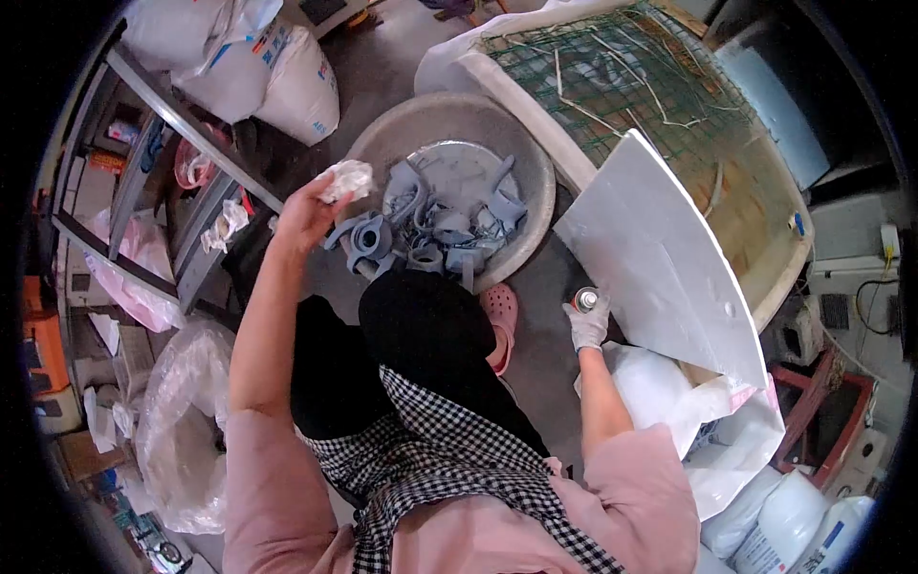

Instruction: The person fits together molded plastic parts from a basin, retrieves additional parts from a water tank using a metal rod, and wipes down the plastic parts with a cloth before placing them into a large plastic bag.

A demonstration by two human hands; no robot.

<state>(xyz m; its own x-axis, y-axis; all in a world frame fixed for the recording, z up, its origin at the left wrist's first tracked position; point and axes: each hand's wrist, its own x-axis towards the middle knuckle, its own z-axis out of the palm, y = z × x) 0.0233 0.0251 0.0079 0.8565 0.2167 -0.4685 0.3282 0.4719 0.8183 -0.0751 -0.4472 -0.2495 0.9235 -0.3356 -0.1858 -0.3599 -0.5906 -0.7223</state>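
Observation:
My left hand (306,215), bare, is raised at the left rim of the large round basin (380,131). Its fingers are closed on a crumpled white cloth (348,181). Grey plastic parts (449,225), some curved and some ring-shaped, lie heaped in the basin. On the right, my right hand (590,328) wears a white glove and is wrapped round a spray can (585,298), its top pointing up. Just beside that hand a large light-grey panel (660,249) stands tilted; whether the can touches it I cannot tell.
A big tub (794,258) covered partly by green netting (612,67) stands at the back right. Metal shelving (177,124) rises on the left, with full white sacks (301,86) behind it. A clear plastic bag (186,421) and a white bag (736,450) flank me.

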